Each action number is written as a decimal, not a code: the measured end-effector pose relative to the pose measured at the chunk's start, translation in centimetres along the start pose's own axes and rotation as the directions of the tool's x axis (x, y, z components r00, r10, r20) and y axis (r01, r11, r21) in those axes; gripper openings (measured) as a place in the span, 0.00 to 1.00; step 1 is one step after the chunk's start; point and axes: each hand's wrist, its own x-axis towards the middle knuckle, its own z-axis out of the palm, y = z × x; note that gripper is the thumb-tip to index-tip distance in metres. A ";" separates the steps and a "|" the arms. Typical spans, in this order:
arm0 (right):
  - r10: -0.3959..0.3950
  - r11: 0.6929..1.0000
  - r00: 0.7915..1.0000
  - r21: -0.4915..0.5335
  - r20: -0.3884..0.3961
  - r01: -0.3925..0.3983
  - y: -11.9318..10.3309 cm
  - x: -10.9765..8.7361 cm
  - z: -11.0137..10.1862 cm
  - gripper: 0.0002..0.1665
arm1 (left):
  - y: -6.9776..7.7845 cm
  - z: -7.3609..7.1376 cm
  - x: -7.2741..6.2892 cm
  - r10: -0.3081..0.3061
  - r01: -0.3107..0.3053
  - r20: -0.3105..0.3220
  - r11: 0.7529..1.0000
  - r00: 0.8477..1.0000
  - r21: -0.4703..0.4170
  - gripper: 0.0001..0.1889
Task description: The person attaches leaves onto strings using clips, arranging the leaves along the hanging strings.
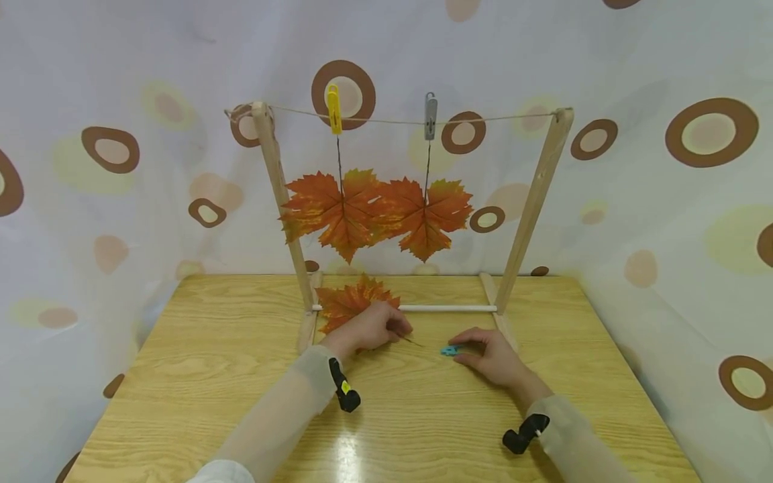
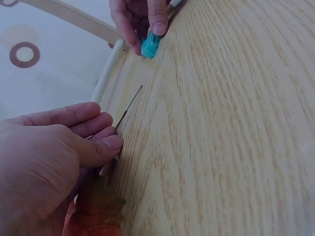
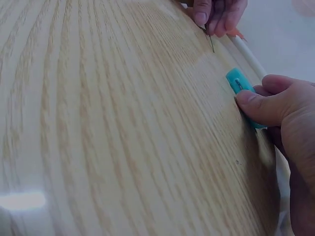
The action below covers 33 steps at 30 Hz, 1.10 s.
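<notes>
My left hand (image 1: 376,325) pinches the thin stem (image 2: 129,104) of an orange artificial maple leaf (image 1: 350,303) between thumb and fingers, low over the table. The leaf blade lies behind that hand, partly hidden by it, and the stem's free tip points toward the right hand. My right hand (image 1: 492,355) holds a turquoise clothespin (image 3: 241,84) between thumb and fingers, a short gap from the stem tip. Two more orange leaves hang by their stems from a string (image 1: 386,121), one from a yellow clothespin (image 1: 335,111), the other from a grey clothespin (image 1: 430,117).
A wooden frame carries the string between its left post (image 1: 280,194) and right post (image 1: 534,208). A white rod (image 1: 449,308) joins the posts near the table (image 1: 417,416), just beyond the hands. Behind stands a patterned curtain (image 1: 640,201).
</notes>
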 end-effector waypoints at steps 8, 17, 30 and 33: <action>0.048 0.999 0.999 0.011 -0.027 -0.047 -0.9 0.0 -0.2 0.14 | 0.4 0.0 0.0 0.032 -0.032 -0.008 0.999 0.999 0.018 0.14; -0.006 0.986 0.999 0.164 -0.049 0.014 -2.6 0.5 -1.3 0.19 | 3.1 -1.6 -0.1 0.083 -0.079 -0.100 0.996 0.992 0.051 0.13; -0.081 0.950 0.994 0.296 -0.079 0.101 -5.7 1.0 -2.8 0.17 | 6.4 -3.3 -0.8 0.038 -0.043 -0.171 0.999 0.985 -0.026 0.12; -0.102 0.952 0.991 0.282 -0.084 0.121 -6.3 1.2 -3.2 0.16 | 7.3 -3.8 -0.9 0.077 -0.084 -0.209 0.996 0.975 -0.028 0.11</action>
